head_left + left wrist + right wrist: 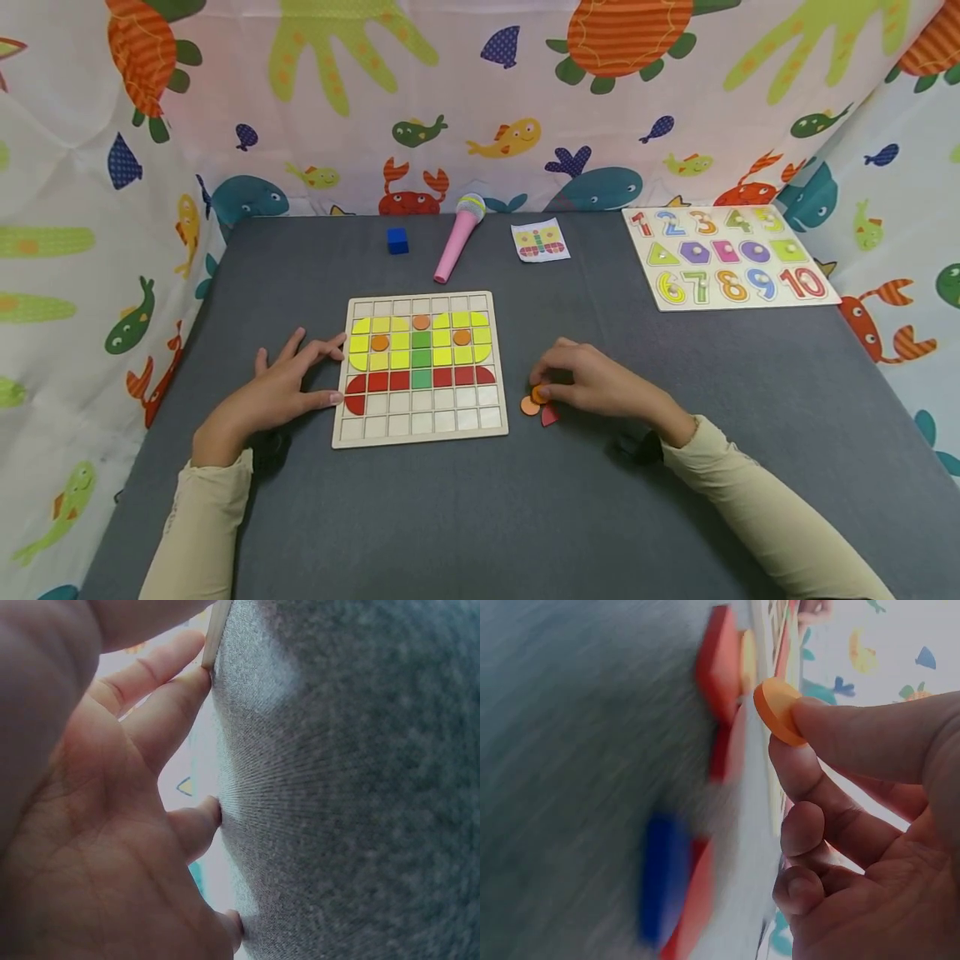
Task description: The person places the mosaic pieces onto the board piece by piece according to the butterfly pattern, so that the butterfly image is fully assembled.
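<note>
A wooden grid board (422, 425) lies in front, filled in part with yellow, green, red and orange tiles in a butterfly-like pattern. My left hand (273, 398) rests at its left edge, fingers spread, with thumb and fingertips touching the frame; the left wrist view shows fingertips against the board's edge (216, 634). Right of the board, my right hand (592, 379) pinches an orange disc (777, 711) between thumb and index finger. Below it lie another orange disc (529, 406) and a red piece (550, 415). In the right wrist view, a blue piece (664, 877) and several red pieces (718, 664) stand blurred.
Behind the board are a blue cube (397, 241), a pink toy microphone (459, 237) and a small picture card (541, 241) with a similar pattern. A number and shape puzzle (731, 258) lies at the back right. A patterned curtain (480, 100) borders the grey table (465, 525).
</note>
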Demonstrator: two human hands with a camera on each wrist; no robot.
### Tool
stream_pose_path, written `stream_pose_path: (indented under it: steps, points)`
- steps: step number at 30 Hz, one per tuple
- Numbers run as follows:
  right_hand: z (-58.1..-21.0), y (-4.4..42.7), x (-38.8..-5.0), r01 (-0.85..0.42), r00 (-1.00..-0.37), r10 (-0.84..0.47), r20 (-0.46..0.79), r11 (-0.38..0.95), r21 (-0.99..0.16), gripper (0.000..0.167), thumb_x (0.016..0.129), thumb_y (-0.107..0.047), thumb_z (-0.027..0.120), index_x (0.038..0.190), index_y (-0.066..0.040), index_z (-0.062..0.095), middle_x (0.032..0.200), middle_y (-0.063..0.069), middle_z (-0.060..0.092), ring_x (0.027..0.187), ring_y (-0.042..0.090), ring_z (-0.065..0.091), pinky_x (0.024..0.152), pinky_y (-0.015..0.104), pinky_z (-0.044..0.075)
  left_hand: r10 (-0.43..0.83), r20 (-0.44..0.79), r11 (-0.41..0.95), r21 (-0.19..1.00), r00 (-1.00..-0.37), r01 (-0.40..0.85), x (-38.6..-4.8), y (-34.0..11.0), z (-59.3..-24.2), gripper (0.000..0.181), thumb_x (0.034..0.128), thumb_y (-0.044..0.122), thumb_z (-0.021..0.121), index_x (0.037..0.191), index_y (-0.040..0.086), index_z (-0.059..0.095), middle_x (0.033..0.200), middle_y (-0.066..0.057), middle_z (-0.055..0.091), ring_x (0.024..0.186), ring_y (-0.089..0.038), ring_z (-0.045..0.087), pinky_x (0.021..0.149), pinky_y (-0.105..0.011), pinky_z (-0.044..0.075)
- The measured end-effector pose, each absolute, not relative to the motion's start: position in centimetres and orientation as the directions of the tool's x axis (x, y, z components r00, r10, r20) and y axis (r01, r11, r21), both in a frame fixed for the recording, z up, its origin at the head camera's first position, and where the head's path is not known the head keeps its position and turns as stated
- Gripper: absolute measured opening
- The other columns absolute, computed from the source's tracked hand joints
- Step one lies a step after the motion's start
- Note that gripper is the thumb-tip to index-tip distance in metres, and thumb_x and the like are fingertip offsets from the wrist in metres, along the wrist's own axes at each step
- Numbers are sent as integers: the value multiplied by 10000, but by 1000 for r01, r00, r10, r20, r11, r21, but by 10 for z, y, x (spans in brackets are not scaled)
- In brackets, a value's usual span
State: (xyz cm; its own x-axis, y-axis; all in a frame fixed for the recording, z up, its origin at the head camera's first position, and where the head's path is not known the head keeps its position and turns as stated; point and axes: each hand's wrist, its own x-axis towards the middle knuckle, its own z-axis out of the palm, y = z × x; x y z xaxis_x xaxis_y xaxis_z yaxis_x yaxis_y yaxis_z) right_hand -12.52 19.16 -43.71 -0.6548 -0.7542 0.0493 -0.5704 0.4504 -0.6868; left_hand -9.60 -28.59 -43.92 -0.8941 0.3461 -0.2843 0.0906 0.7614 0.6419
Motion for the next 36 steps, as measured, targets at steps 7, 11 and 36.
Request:
stream_pose_path:
  steps: [7, 11, 36]
  points:
    - [-435, 149, -131, -594, -597, -801, 43, 406, -694, 96, 1007, -94, 770, 1102, -92, 771, 1007, -86, 693, 924, 159, 557, 775, 334, 517, 347, -281, 760, 643, -895, 93, -96, -286, -442, 595, 970, 365, 817, 1415, 135, 496, 1762, -191, 189, 1584, -543, -126, 1101, -783, -240]
    - [-436, 120, -132, -610, -576, -816, 41, 395, -687, 61, 1009, -119, 772, 1064, -106, 750, 943, -84, 646, 874, 174, 552, 731, 311, 492, 340, -286, 767, 635, -896, 88, -97, -286, -444, 597, 968, 367, 820, 1413, 138, 495, 1761, -193, 191, 1584, -544, -123, 1101, -786, -237]
    - [-432, -25, -140, -716, -445, -895, 37, 330, -615, 84, 1007, -63, 720, 927, -89, 715, 792, -21, 597, 788, 136, 552, 726, 218, 420, 352, -265, 757, 645, -897, 106, -96, -286, -442, 574, 972, 355, 818, 1399, 135, 503, 1767, -145, 210, 1583, -552, -113, 1088, -798, -240]
